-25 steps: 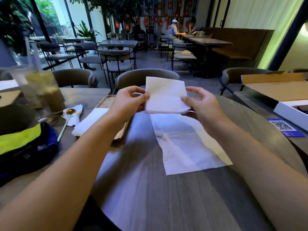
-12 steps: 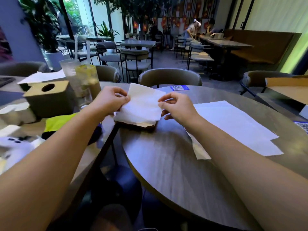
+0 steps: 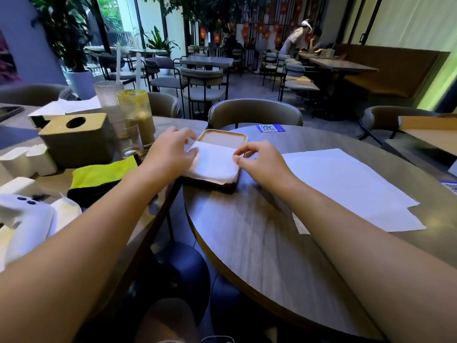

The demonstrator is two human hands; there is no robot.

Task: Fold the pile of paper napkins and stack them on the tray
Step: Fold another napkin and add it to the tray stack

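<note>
A folded white napkin (image 3: 214, 162) lies on top of a stack of folded napkins at the near end of a tan wooden tray (image 3: 222, 132), which straddles the gap between two tables. My left hand (image 3: 170, 149) pinches the napkin's left edge with thumb and fingers. My right hand (image 3: 259, 160) pinches its right edge with curled fingers. Unfolded white napkins (image 3: 346, 184) lie spread flat on the round table (image 3: 247, 231), to the right of my right forearm.
Left of the tray stand a tan tissue box (image 3: 74, 137), two tall glasses (image 3: 134, 117) with straws, a yellow and black cloth (image 3: 101, 177) and a white device (image 3: 24, 216). A blue QR card (image 3: 269, 128) lies behind the tray. Chairs ring the tables.
Both hands carried the folded napkin from above the round table leftward and down onto the stack on the tray. My view turned left with them.
</note>
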